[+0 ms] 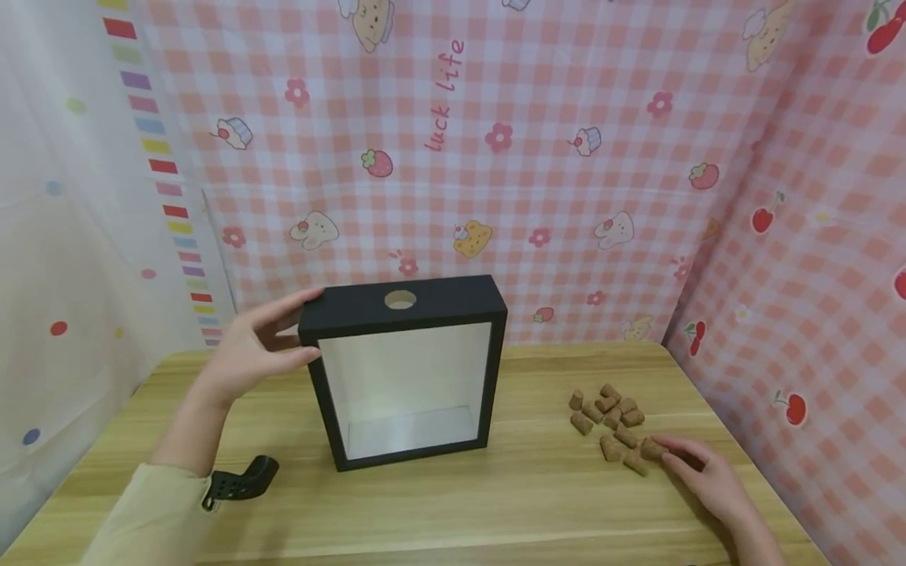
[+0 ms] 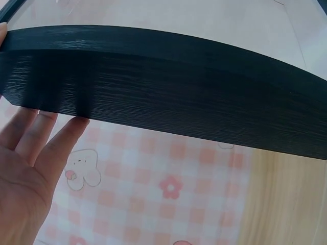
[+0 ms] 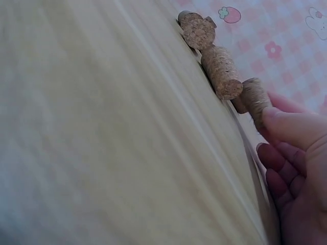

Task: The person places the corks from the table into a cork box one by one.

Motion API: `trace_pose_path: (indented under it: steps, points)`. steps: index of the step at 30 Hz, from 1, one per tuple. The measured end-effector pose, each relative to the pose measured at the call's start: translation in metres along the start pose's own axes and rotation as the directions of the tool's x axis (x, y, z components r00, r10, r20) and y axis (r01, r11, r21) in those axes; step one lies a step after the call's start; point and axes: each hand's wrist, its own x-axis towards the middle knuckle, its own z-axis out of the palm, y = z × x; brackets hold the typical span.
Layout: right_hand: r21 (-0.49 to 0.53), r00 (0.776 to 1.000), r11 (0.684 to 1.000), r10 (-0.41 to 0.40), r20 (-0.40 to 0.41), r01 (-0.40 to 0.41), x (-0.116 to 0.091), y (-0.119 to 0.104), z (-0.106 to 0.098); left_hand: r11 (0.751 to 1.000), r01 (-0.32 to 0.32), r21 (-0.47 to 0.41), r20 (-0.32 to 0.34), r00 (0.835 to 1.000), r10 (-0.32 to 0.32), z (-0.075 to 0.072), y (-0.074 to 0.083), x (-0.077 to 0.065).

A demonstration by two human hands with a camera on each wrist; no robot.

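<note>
A black-framed box point(image 1: 453, 303) with a clear front and a round hole in its top edge stands upright on the table. My left hand point(image 1: 244, 354) holds it by the upper left corner, thumb at the front and fingers round the back. In the left wrist view, fingertips press against the black side of the frame point(image 2: 168, 87). Over at the right, my right hand point(image 1: 711, 479) pinches a wine cork point(image 3: 255, 102) between thumb and fingers at the near edge of a loose heap of corks point(image 1: 610, 402).
The wooden table point(image 1: 538, 495) carries the box left of centre and the corks on the right. Pink checked cloth point(image 1: 538, 173) hangs behind and along the right side. A black strap mount point(image 1: 244, 479) sticks out from the left wrist.
</note>
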Motion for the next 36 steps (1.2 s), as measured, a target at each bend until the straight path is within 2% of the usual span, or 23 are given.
trace_pose_path:
  steps: [7,9,12,16,19,24,27,36]
  points:
    - [0.037,0.998,0.998,0.058,-0.008,-0.058,0.002,-0.011,-0.006,0.999,-0.027,-0.025,0.053,0.998,0.028,0.009,-0.007,0.011]
    - [0.082,0.997,0.994,0.071,0.0,-0.07,0.004,-0.018,-0.008,0.998,-0.041,-0.04,0.061,0.997,0.044,0.012,-0.009,0.014]
    - [0.11,1.0,0.994,0.022,-0.011,-0.021,0.01,-0.03,-0.01,0.997,-0.049,-0.057,0.07,0.996,0.053,0.017,-0.01,0.019]
    - [0.147,0.996,0.986,-0.081,-0.024,0.084,0.02,-0.048,-0.011,0.997,-0.035,-0.075,0.079,0.996,0.041,0.023,-0.011,0.024]
    - [0.168,0.995,0.98,-0.102,-0.017,0.104,0.028,-0.064,-0.01,0.997,-0.029,-0.077,0.082,0.996,0.035,0.025,-0.012,0.026]
    - [0.131,0.986,0.978,-0.161,-0.037,0.164,0.044,-0.092,-0.007,0.995,-0.037,-0.09,0.093,0.995,0.046,0.027,-0.014,0.027]
    - [0.159,0.971,0.958,-0.232,-0.062,0.24,0.057,-0.109,-0.004,0.995,-0.039,-0.091,0.093,0.995,0.048,0.027,-0.013,0.027]
    - [0.289,0.905,0.859,-0.414,-0.097,0.423,0.091,-0.168,0.0,0.996,-0.027,-0.09,0.089,0.995,0.035,0.028,-0.014,0.027]
